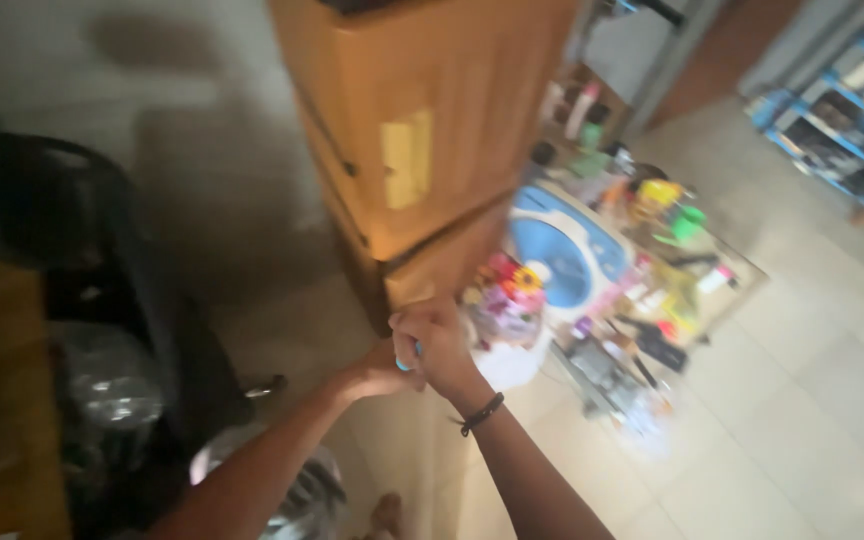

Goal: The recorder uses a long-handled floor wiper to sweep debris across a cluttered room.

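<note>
Both forearms come up from the bottom edge, hands meeting mid-frame. Right hand (442,345), dark beaded bracelet (482,413) on its wrist, is curled closed over a small light-blue object (405,362); only a sliver shows between the two hands, kind not readable. Left hand (384,372) presses against the right from the left side, touching the same object; its finger spread cannot be told, since the right hand covers it.

Containers: low tan tray-like surface (742,268) on the pale tiled floor (812,400) right of the hands, packed with blurred bottles, tubes and small jars, green and yellow pieces near the back. Round blue-and-white fan-like appliance (562,255) sits at its left end. Bunch of multicoloured artificial flowers (507,290) stands just beyond the hands, nearly touching the knuckles in view.

Tall brown wooden cabinet (422,130) rises directly behind the hands. Black chair (82,260) at left, clear crumpled plastic bag (112,385) beside it. Blue metal shelf rack (842,110) far right. Heavy motion blur throughout.
</note>
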